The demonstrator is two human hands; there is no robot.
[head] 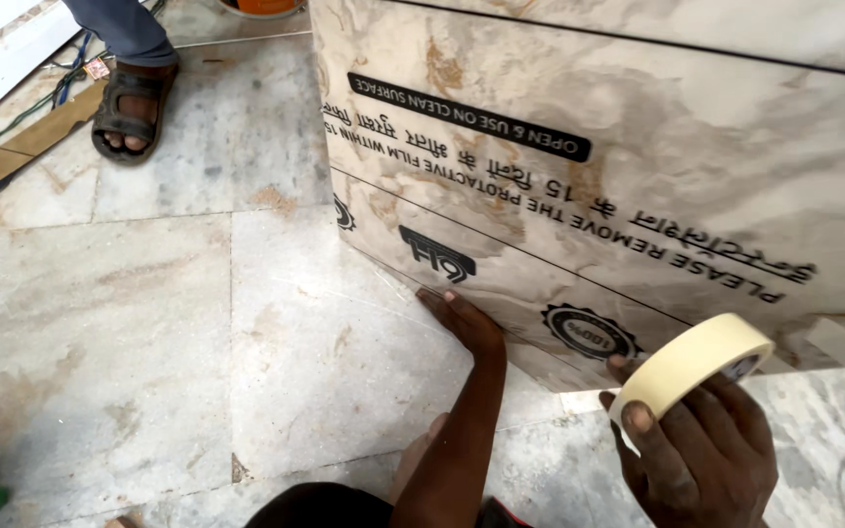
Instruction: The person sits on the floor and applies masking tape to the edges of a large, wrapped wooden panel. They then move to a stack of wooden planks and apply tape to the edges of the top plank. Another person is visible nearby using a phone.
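While one roll of masking tape (693,364) sits gripped in the right hand (701,450) at five o'clock, fingers (638,418) closed around its rim, the left hand (464,321) lies flat near centre, fingers released and spread against the lower edge of one marble-patterned panel (638,117). That panel, under printed protective film, stands on edge and fills the frame from twelve to four o'clock, its bottom edge meeting the tiled floor (149,323). Open floor stretches from seven to ten o'clock. One sandalled foot (131,110) of another person stands at eleven o'clock, beside loose cables (12,117) along the upper left edge.
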